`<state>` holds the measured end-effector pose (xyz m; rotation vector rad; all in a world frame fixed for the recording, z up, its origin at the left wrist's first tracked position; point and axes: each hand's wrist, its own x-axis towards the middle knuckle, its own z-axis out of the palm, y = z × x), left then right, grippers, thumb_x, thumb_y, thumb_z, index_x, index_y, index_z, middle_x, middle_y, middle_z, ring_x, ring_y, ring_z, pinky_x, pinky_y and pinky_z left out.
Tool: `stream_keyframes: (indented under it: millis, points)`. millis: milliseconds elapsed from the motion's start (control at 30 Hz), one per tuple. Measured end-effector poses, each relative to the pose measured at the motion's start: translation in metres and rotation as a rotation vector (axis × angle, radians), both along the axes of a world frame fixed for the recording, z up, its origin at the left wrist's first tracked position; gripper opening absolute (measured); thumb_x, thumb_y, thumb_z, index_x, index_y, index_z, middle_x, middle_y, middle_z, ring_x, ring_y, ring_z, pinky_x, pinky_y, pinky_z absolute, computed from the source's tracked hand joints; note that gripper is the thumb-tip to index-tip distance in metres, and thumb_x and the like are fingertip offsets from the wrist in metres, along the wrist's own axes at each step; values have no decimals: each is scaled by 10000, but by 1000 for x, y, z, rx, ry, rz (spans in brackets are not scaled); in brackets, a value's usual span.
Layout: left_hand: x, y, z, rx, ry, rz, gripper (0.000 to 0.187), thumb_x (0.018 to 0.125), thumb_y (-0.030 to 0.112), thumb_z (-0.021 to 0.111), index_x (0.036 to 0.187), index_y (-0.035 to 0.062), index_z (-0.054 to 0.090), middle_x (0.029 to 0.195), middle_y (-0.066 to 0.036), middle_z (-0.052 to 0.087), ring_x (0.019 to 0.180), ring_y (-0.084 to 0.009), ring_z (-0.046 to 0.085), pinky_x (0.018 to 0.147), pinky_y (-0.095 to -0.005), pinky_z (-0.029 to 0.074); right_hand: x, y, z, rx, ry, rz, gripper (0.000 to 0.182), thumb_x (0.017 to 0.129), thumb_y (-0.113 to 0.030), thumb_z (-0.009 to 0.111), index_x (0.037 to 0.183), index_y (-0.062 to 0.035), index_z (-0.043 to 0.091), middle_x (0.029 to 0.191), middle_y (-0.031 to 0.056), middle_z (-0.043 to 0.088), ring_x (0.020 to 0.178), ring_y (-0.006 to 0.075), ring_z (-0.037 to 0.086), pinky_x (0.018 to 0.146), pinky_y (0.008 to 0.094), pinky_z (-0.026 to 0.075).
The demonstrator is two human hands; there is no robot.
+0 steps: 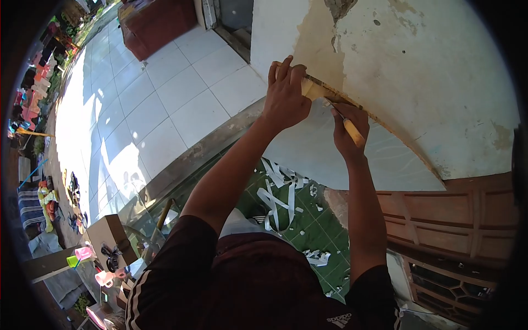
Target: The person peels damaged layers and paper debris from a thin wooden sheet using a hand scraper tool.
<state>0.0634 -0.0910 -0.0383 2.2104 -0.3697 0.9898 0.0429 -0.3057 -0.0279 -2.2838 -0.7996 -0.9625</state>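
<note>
Far side of my feed: plastered wall, patchy, paint flaking. Green tiled floor below, glossy. Pale panel spans btwn my hands in front of the wall: flat, smooth, faintly streaked, w/ a thin, rough brown edge on the wall side. L hand has its far L corner, fingers bent over & closed on it; undersides hidden. R hand is wrapped snug round a hand tool, rounded wooden handle, slim tip at tan bare patch nr that corner. IMO best kept low-angled, short light strokes, L fingers clear of the tip's line, corner steady. Curly white strips, ribbon-thin, lie toward the green floor's far L corner.
</note>
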Motion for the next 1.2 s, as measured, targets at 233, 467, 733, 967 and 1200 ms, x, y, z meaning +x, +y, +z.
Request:
stream_keyframes:
  millis: [233, 467, 733, 967, 1200]
  points:
    - [1, 1, -4, 0, 17, -67, 556, 712, 45, 710, 1214, 6, 473, 1228, -156, 581, 1381, -440, 472, 1243, -630, 220, 4, 0, -12, 30, 5, -24, 125, 930, -18, 779, 1049, -58, 775, 1017, 82, 782, 973, 261, 712, 940, 390, 539]
    - [-2, 3, -3, -21, 18, -117, 517, 713, 0, 701, 1177, 32, 476, 1237, -155, 588, 1377, -445, 475, 1244, -659, 223, 2, -3, -7, 18, 25, -17, 102, 946, -23, 768, 1042, -54, 778, 1014, 75, 788, 964, 261, 719, 912, 392, 549]
    - [-4, 6, -1, -27, 46, -129, 491, 715, -28, 681, 1160, 32, 481, 1253, -151, 593, 1391, -430, 473, 1263, -652, 217, 4, 3, -8, -7, -27, -20, 96, 961, -36, 759, 1051, -62, 780, 1006, 69, 791, 954, 259, 722, 897, 388, 554]
    - [-6, 7, 3, -5, 39, -109, 443, 713, -52, 650, 1119, 28, 492, 1242, -145, 599, 1391, -419, 477, 1270, -611, 236, 1, 6, -2, 41, 20, -30, 98, 943, -42, 775, 1040, -58, 776, 1007, 75, 797, 946, 253, 736, 924, 390, 538]
    - [-6, 9, 0, 6, -1, -124, 421, 683, -72, 626, 1071, 28, 498, 1231, -153, 606, 1341, -406, 508, 1220, -580, 291, 1, 5, -5, 25, -8, -62, 152, 892, -17, 805, 1026, -85, 778, 986, 57, 793, 935, 235, 740, 943, 381, 515]
